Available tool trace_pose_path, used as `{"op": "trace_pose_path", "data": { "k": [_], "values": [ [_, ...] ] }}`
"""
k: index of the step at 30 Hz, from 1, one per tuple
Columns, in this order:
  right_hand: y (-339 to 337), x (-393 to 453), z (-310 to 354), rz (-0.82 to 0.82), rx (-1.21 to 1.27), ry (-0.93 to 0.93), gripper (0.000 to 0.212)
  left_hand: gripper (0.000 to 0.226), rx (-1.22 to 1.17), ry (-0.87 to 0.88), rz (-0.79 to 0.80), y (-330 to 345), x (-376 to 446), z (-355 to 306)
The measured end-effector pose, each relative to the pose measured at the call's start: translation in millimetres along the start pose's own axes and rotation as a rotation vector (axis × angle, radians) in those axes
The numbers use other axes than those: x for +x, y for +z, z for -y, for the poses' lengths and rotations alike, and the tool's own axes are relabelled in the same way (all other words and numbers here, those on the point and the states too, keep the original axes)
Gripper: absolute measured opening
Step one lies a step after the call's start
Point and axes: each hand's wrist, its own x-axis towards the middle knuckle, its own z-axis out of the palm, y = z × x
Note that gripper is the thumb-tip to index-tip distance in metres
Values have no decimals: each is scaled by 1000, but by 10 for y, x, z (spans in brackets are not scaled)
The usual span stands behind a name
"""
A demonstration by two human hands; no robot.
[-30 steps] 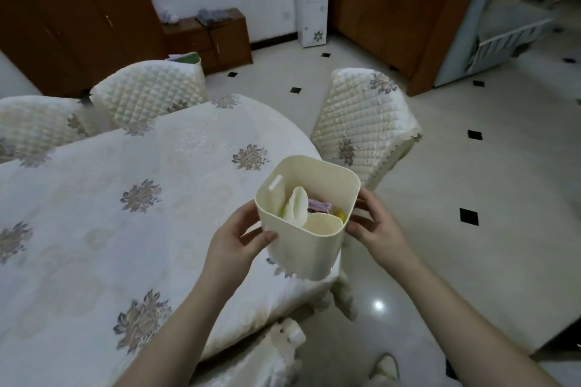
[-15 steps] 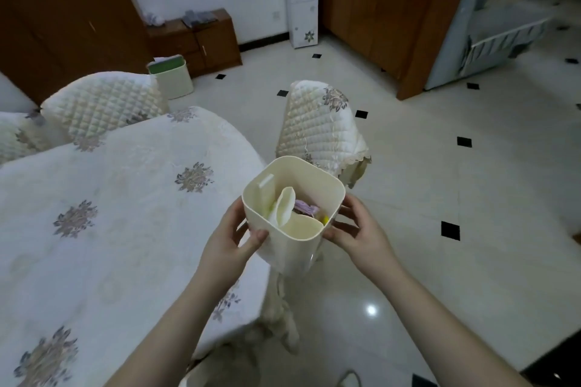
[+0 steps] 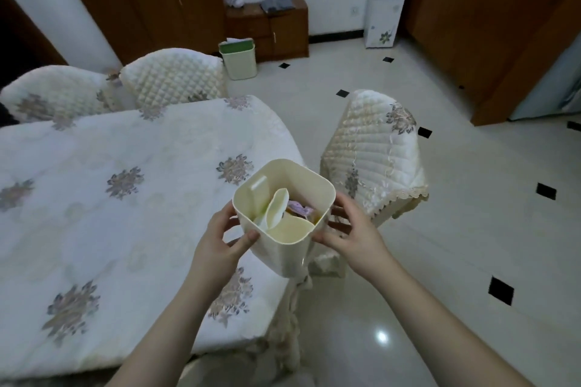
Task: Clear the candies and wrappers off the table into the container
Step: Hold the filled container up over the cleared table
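A cream square container (image 3: 284, 253) hangs in the air over the table's right edge, held between both hands. My left hand (image 3: 220, 242) grips its left wall with the thumb on the front rim. My right hand (image 3: 352, 236) presses its right wall. Inside lie purple and yellow candy wrappers (image 3: 300, 209) beside a cream swing flap. The table (image 3: 110, 214) has a white cloth with grey flower patterns, and no candy shows on it.
Three quilted chairs stand around the table: two at the back left (image 3: 176, 78), one on the right (image 3: 374, 151). A green-rimmed waste bin (image 3: 238, 60) sits on the tiled floor near a low wooden cabinet (image 3: 267, 28). Wooden wardrobes line the walls.
The view has swung to the left, showing more of the table and the waste bin. Both hands keep the same hold on the container, which stays in front of me.
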Motion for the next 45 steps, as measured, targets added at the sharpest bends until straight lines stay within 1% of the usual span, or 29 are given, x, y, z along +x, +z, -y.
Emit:
{"op": "trace_pose_path", "data": {
  "k": [3,10,14,16,19,25,27,31,35,40,43,45],
  "values": [
    [207,334,36,105,18,-30,76,53,-18,-34,-97,-177,97,109],
    [779,1113,213,323,43,-57,55,46,-162,-78,-370,-617,291,199],
    [1069,1376,266,412,61,-34,46,45,-176,-116,-447,-786,321,291],
    [1182,1463,269,473,47,-10,44,48,-165,-147,-484,-839,315,367],
    [1339,1645,229,598,30,9,40,60,-133,-251,-550,-902,347,490],
    [1552,2124,6,766,60,63,44,65,-163,-362,-561,-839,477,704],
    [1577,2302,-68,808,59,77,43,67,-201,-400,-596,-750,565,727],
    [1617,2623,-178,882,70,115,42,71,-322,-399,-685,-542,748,757],
    [1714,2860,-206,923,107,158,41,66,-327,-435,-767,-469,896,776],
    [1865,3001,-215,928,131,180,39,65,-311,-466,-758,-566,1059,727],
    [1897,2953,-237,965,162,166,38,55,-340,-456,-773,-604,1035,768],
    [1889,2897,-260,976,169,167,36,52,-367,-456,-775,-593,951,782]
  ]
}}
